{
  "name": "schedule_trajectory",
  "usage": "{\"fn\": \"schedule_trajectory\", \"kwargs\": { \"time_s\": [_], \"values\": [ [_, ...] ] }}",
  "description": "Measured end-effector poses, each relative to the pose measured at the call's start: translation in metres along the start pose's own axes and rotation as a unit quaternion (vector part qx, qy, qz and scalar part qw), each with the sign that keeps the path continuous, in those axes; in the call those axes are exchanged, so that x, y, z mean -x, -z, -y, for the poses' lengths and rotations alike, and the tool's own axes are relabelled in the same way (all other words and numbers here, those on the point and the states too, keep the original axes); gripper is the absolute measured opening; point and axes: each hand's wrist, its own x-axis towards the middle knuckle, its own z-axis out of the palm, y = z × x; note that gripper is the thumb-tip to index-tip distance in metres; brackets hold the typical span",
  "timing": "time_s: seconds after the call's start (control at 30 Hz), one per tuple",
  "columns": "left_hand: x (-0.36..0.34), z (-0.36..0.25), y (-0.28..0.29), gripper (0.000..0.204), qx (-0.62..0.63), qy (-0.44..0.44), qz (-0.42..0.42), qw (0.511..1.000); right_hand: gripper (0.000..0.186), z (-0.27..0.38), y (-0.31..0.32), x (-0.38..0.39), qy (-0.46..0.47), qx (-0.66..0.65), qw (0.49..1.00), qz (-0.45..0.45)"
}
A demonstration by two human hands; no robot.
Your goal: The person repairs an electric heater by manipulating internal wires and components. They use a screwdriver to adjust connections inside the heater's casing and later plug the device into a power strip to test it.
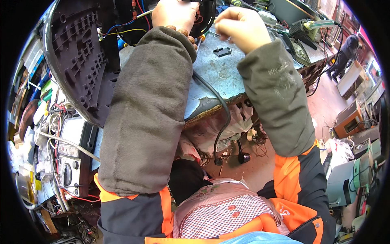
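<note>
My left hand (172, 16) reaches inside a black appliance (126, 14) with red, blue and yellow wires (130, 30); its fingers are mostly hidden. A large black plastic panel (73, 61) with moulded ribs leans at the left. My right hand (243, 28) is curled just right of the appliance, above the bench, with something too small to make out at its fingertips. An orange-handled tool (201, 38) lies between my hands. A small black plastic piece (222, 51) rests on the worn metal bench (215, 77), and a black cable (219, 101) hangs over its edge.
An analogue meter (75, 158) sits among tangled leads at the left. Electronics (298, 49) crowd the bench's right end. A person in dark clothing (345, 53) bends in the right background. Appliances and cartons (351, 120) stand on the floor at the right.
</note>
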Motion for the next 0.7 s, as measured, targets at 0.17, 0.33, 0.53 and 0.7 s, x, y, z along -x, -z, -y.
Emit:
{"fn": "schedule_trajectory", "kwargs": {
  "time_s": [0.17, 0.33, 0.53, 0.7],
  "values": [
    [0.018, -0.025, 0.003, 0.029, -0.011, -0.011, -0.040, 0.999, 0.015, -0.015, 0.003, 0.020, -0.023, 0.149, 0.988, 0.006],
    [0.017, -0.023, 0.005, 0.030, -0.038, -0.029, -0.041, 0.998, 0.026, -0.020, 0.012, 0.017, -0.061, 0.291, 0.955, -0.002],
    [0.028, -0.031, 0.005, 0.032, 0.015, -0.013, -0.053, 0.998, 0.031, -0.010, 0.013, 0.025, -0.111, 0.369, 0.921, 0.052],
    [0.022, -0.029, 0.011, 0.032, -0.033, -0.007, -0.035, 0.999, 0.028, -0.011, 0.010, 0.023, -0.109, 0.401, 0.905, 0.095]
  ]
}}
